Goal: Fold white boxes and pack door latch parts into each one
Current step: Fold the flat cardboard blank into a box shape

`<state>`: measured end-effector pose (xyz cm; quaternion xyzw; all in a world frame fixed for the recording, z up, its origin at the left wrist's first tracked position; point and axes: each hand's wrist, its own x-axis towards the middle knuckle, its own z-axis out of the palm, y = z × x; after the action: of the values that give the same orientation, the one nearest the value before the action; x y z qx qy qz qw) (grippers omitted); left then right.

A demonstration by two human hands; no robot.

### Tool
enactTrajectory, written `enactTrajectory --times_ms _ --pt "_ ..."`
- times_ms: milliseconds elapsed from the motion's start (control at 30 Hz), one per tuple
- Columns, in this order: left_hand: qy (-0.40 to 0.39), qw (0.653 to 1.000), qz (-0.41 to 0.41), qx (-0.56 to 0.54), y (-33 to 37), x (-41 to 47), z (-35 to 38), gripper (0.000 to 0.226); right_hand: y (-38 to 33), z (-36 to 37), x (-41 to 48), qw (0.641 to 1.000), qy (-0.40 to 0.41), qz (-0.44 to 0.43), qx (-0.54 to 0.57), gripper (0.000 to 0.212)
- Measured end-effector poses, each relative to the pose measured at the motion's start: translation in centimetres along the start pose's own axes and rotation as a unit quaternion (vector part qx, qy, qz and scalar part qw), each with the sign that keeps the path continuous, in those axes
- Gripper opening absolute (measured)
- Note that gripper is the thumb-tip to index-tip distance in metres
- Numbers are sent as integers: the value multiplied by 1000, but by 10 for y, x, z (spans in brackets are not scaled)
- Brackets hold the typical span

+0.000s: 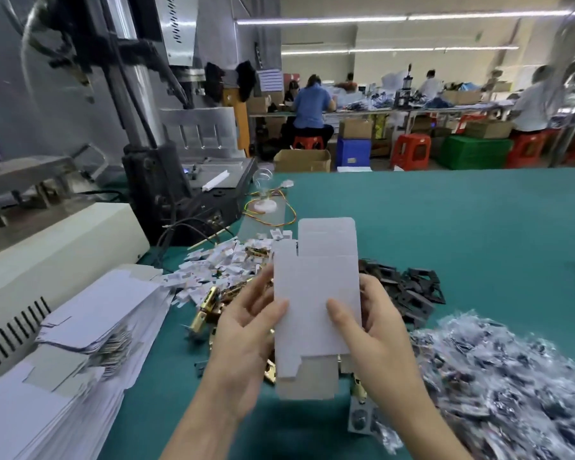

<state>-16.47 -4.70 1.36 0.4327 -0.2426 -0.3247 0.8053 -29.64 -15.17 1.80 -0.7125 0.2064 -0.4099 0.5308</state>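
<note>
You hold one white box (316, 293), still flat. It stands upright between your two hands, above the brass latch parts (210, 303), with one flap at its top and its lower flaps hanging near your wrists. Your left hand (243, 343) grips its left edge, thumb pressed on the front face and fingers (266, 277) behind. Your right hand (375, 336) grips the right edge in the same way, its fingers (372, 287) curled around the back.

Five heaps ring the box, each too dense to count:
- a stack of flat blanks (80, 327) at your left
- white paper slips (213, 270) beyond the latch parts
- the latch parts themselves
- black plates (409, 290) just right of the box
- plastic bags (495, 376) spilling in from the right

The cream machine (57, 240) hems in the left side. Bare green tabletop (445, 220) stretches behind and right of the box up to its far edge.
</note>
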Motion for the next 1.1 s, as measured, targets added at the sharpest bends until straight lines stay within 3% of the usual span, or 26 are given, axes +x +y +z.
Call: enactTrajectory --times_ms 133,267,433,600,733,833,867,967,1033,1067,1100 --pt "-76 996 -54 -10 -11 -10 -24 75 20 -2 -6 989 -41 91 108 43" --pt "-91 989 -113 -40 -19 -12 -28 91 24 -1 -14 984 -65 100 135 44" --pt "-125 987 -89 36 -29 -21 -26 119 21 1 -23 991 -106 87 7 65" --pt "-75 989 19 129 -28 -17 -23 100 11 8 -31 982 -165 47 -83 84" --pt "-53 965 118 229 -27 -12 -27 93 12 14 -33 975 -203 92 13 79" --pt "-39 952 165 255 -27 -11 -27 82 14 14 -32 948 -251 130 144 77" --pt "-29 947 173 268 -27 -12 -27 76 13 16 -31 939 -260 145 172 84" --pt "0 944 172 283 -24 -12 -29 56 14 23 -27 896 -301 223 240 132" --pt "10 939 168 300 -23 -11 -32 52 1 22 -24 877 -308 248 272 145" --pt "10 938 166 305 -22 -10 -32 52 -12 18 -25 881 -314 240 259 129" --pt "12 935 170 312 -21 -10 -32 51 -20 9 -29 882 -307 236 268 94"
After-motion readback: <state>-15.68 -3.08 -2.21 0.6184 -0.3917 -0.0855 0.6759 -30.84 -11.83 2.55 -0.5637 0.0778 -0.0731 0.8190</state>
